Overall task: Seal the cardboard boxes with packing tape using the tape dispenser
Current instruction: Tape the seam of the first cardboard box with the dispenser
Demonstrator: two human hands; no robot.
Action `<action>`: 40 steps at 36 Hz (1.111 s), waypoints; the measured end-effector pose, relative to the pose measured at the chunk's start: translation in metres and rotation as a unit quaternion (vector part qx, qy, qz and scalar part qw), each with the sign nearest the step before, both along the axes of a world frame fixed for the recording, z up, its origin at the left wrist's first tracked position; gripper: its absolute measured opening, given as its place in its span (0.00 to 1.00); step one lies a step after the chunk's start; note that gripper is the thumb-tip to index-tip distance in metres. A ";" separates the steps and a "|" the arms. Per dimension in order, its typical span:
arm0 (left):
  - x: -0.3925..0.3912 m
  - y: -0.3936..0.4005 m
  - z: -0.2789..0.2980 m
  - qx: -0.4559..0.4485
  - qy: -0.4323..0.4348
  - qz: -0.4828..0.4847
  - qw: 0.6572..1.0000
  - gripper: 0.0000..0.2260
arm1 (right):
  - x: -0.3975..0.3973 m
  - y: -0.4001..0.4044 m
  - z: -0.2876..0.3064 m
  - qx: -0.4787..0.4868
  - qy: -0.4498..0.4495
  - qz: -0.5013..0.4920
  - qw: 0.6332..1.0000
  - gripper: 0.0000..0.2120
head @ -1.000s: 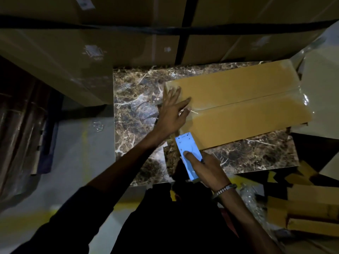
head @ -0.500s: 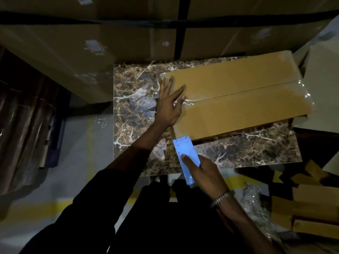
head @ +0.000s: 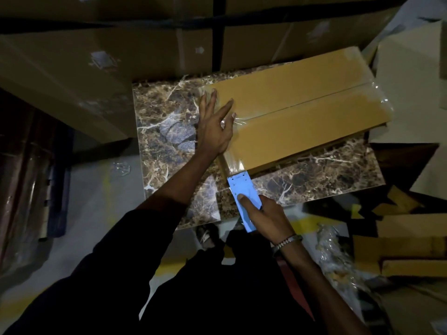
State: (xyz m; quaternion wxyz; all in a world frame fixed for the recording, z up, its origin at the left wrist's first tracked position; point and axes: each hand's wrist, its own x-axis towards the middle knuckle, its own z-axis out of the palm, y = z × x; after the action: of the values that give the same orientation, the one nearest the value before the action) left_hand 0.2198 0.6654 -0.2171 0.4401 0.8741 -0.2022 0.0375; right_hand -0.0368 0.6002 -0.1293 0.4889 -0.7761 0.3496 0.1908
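Observation:
A long flat cardboard box (head: 304,117) lies on a marbled slab (head: 169,131), its two flaps meeting in a centre seam. Clear packing tape (head: 233,160) runs along the box's left end and shines at the right end too. My left hand (head: 215,124) lies flat with straight fingers on that left end, pressing the tape near the seam. My right hand (head: 266,213) grips a light blue tape dispenser (head: 244,199) at the box's near-left corner, index finger laid along its top. The dispenser's front edge touches the tape strip.
Large cardboard cartons (head: 101,56) are stacked behind and to the left of the slab. Folded cardboard pieces (head: 406,247) and crumpled plastic wrap (head: 338,257) lie on the floor at right. A pale box (head: 411,76) stands at far right.
My left hand slid a little along the box's left end, smoothing tape. My right hand pulled the dispenser toward the near-left corner, drawing tape down that end.

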 end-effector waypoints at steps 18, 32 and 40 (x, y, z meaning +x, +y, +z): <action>-0.002 -0.001 0.002 0.030 -0.010 0.010 0.999 0.18 | 0.021 -0.007 0.001 0.180 0.096 -0.140 0.969 0.29; -0.006 0.001 0.007 0.047 -0.007 0.002 0.999 0.18 | -0.020 0.004 -0.046 0.131 0.087 -0.261 0.952 0.23; -0.073 -0.011 0.036 0.080 0.118 0.092 0.985 0.35 | -0.016 -0.035 -0.042 0.084 0.042 -0.275 0.957 0.34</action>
State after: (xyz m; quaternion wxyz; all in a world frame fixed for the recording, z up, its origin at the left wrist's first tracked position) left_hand 0.1471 0.6542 -0.1815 0.3839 0.9198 -0.0695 -0.0420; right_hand -0.0529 0.5647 -0.1713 0.5710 -0.5975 0.5521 0.1103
